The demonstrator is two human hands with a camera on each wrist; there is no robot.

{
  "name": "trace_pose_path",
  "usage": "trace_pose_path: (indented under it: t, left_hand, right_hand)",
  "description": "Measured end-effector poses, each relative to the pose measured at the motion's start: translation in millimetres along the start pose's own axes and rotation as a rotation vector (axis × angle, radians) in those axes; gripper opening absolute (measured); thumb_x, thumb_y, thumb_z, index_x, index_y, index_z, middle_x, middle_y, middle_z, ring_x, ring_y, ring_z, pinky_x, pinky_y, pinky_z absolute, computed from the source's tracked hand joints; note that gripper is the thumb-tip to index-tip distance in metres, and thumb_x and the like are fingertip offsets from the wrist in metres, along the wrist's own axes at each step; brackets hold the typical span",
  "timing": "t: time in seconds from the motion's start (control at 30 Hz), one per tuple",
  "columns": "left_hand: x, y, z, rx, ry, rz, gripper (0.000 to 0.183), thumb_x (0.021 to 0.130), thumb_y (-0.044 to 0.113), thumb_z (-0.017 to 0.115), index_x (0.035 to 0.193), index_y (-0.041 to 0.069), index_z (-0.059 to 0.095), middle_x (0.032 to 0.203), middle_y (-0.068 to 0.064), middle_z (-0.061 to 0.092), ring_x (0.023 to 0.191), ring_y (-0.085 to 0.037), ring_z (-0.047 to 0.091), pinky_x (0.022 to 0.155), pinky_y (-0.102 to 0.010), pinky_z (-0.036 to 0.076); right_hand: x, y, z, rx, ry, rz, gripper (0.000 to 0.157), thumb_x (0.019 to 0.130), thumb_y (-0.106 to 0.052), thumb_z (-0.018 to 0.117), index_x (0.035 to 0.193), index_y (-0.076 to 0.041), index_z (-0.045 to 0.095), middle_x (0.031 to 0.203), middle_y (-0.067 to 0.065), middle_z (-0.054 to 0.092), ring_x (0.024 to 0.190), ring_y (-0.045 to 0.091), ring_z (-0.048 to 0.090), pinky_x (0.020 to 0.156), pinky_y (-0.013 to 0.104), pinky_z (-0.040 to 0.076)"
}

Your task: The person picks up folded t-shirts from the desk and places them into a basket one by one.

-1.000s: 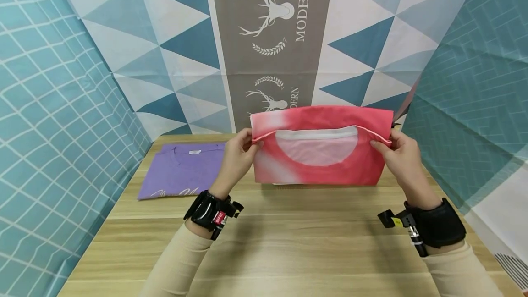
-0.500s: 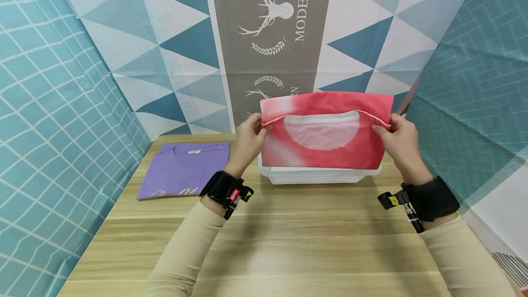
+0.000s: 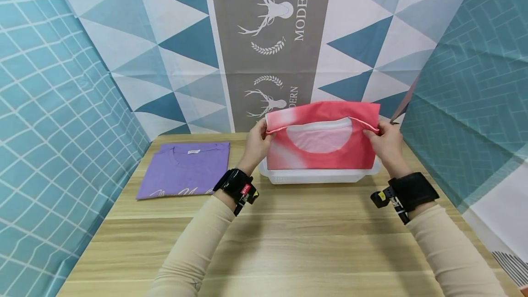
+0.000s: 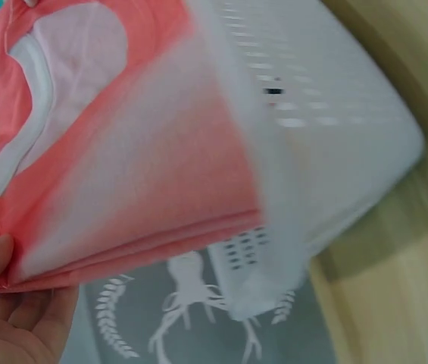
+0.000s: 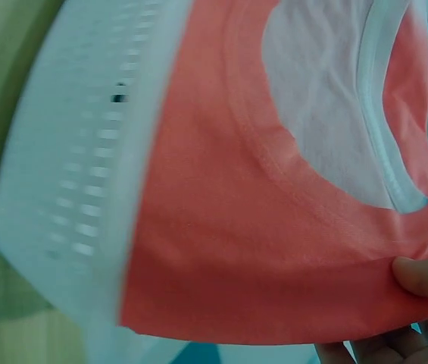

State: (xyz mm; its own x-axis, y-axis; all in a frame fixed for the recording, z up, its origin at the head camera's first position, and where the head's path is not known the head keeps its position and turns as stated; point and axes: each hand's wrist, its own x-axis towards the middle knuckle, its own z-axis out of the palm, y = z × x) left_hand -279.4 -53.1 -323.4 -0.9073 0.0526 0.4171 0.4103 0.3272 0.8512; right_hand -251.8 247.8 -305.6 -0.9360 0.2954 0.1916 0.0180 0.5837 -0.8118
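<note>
A folded red-and-white T-shirt (image 3: 321, 150) hangs between both hands, neckline facing me. My left hand (image 3: 256, 143) pinches its upper left corner, thumb in front and fingers behind. At the opposite corner my right hand (image 3: 387, 143) pinches the cloth the same way. Behind and below the shirt stands a white perforated plastic basket (image 3: 315, 178). In the left wrist view the shirt's lower edge (image 4: 248, 216) overlaps the basket's rim; the right wrist view shows it dipping behind the near wall (image 5: 92, 159). The basket's inside is hidden by the shirt.
A folded purple T-shirt (image 3: 185, 171) lies on the wooden table (image 3: 305, 237), left of the basket. A patterned cloth backdrop (image 3: 272, 35) rises behind the table, with blue tiled sheets (image 3: 49, 118) at the sides.
Both hands have carried the shirt away from me, up and then down to the basket, which has come into view beneath it. The hands are slightly closer together. The purple shirt has stayed put.
</note>
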Motion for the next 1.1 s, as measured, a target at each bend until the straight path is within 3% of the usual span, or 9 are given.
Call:
trace_pose_path:
  t: [0.1, 0.2, 0.23, 0.3, 0.43, 0.77, 0.93, 1.1]
  left_hand:
    - [-1.1, -8.3, 3.3, 0.014, -0.010, -0.002, 0.016, 0.088, -0.011, 0.053, 0.104, -0.010, 0.055, 0.107, -0.028, 0.067, 0.089, -0.025, 0.060, 0.073, -0.019, 0.045]
    - [-3.7, -14.0, 4.5, 0.045, -0.022, -0.002, 0.015, 0.089, -0.010, 0.054, 0.104, -0.009, 0.055, 0.109, -0.027, 0.068, 0.091, -0.027, 0.062, 0.076, -0.024, 0.049]
    - [-4.6, -15.4, 5.0, 0.052, -0.024, -0.001, 0.015, 0.089, -0.010, 0.054, 0.103, -0.009, 0.055, 0.110, -0.027, 0.068, 0.093, -0.028, 0.063, 0.079, -0.027, 0.051]
    - [-6.3, -17.5, 5.9, 0.065, -0.030, -0.005, 0.014, 0.088, -0.009, 0.055, 0.102, -0.009, 0.055, 0.109, -0.027, 0.069, 0.095, -0.031, 0.065, 0.081, -0.033, 0.054]
    - [-8.6, -21.8, 8.6, 0.087, -0.035, -0.012, 0.012, 0.087, -0.009, 0.057, 0.099, -0.008, 0.055, 0.106, -0.028, 0.070, 0.095, -0.035, 0.067, 0.082, -0.037, 0.056]
    - [-11.6, -29.2, 14.0, 0.146, -0.056, -0.030, 0.012, 0.088, -0.006, 0.059, 0.099, -0.006, 0.055, 0.102, -0.024, 0.072, 0.088, -0.029, 0.067, 0.076, -0.031, 0.054]
    - [-12.9, -33.4, 16.6, 0.151, -0.058, -0.050, 0.012, 0.087, -0.006, 0.059, 0.099, -0.005, 0.056, 0.098, -0.023, 0.072, 0.079, -0.020, 0.059, 0.069, -0.020, 0.046]
    - [-14.0, -38.3, 19.3, 0.155, -0.059, -0.062, 0.012, 0.087, -0.005, 0.060, 0.098, -0.005, 0.056, 0.091, -0.023, 0.070, 0.072, -0.015, 0.051, 0.063, -0.016, 0.039]
  right_hand:
    - [0.7, 8.0, 5.5, -0.039, 0.010, -0.006, 0.035, 0.097, -0.015, 0.055, 0.126, 0.004, 0.056, 0.119, 0.028, 0.062, 0.096, 0.030, 0.058, 0.086, 0.029, 0.057]
    - [2.0, 16.0, 11.1, -0.071, 0.025, -0.030, 0.032, 0.096, -0.014, 0.058, 0.120, 0.006, 0.059, 0.113, 0.029, 0.064, 0.089, 0.027, 0.057, 0.066, 0.008, 0.044]
    - [2.5, 18.4, 12.5, -0.077, 0.028, -0.035, 0.031, 0.095, -0.014, 0.058, 0.119, 0.007, 0.059, 0.112, 0.030, 0.064, 0.089, 0.027, 0.058, 0.062, 0.005, 0.038]
    - [3.2, 22.6, 15.0, -0.079, 0.025, -0.035, 0.032, 0.095, -0.013, 0.058, 0.119, 0.007, 0.059, 0.112, 0.031, 0.064, 0.088, 0.028, 0.058, 0.061, 0.003, 0.035]
    - [4.7, 29.1, 18.3, -0.076, 0.013, -0.021, 0.032, 0.095, -0.011, 0.058, 0.120, 0.007, 0.059, 0.113, 0.031, 0.064, 0.090, 0.028, 0.059, 0.060, 0.004, 0.036]
    - [5.8, 39.0, 23.3, -0.072, -0.033, 0.046, 0.033, 0.096, -0.011, 0.055, 0.122, 0.008, 0.057, 0.118, 0.030, 0.062, 0.099, 0.032, 0.059, 0.064, 0.009, 0.038]
    - [5.8, 43.3, 26.9, -0.087, -0.047, 0.058, 0.033, 0.096, -0.012, 0.055, 0.122, 0.008, 0.057, 0.119, 0.031, 0.061, 0.102, 0.035, 0.060, 0.074, 0.021, 0.046]
    - [4.5, 46.3, 30.5, -0.082, -0.064, 0.080, 0.034, 0.097, -0.011, 0.054, 0.124, 0.009, 0.055, 0.122, 0.032, 0.060, 0.105, 0.038, 0.059, 0.089, 0.042, 0.054]
